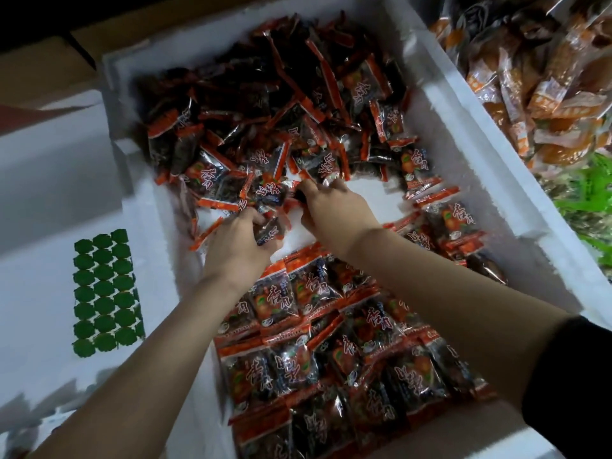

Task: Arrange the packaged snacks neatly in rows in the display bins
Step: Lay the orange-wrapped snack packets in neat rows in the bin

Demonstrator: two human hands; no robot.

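Over a white foam bin [480, 167] of red snack packets [275, 104], left hand [236, 246] grips one packet [273, 230], right hand [334, 207] pinches a second packet [298, 194]

I see red-and-black snack packets [275, 303]: glossy, crinkly plastic film, glare on it. White foam bin [480, 160]: matt, grainy polystyrene. Orange packets [543, 104]: same shiny plastic. Black sleeve [576, 376]: matt cloth.

Hidden behind the right hand [334, 210]: its fingertips, grip impossible to judge; half covered by the left hand [236, 246]: the packet [273, 231] in its fingers [256, 217]. Cut off by the bottom edge: the nearest row of packets [314, 432] in the foam bin [463, 134]. Blurred and clipped at the right edge: the orange bags [530, 94], print unreadable.
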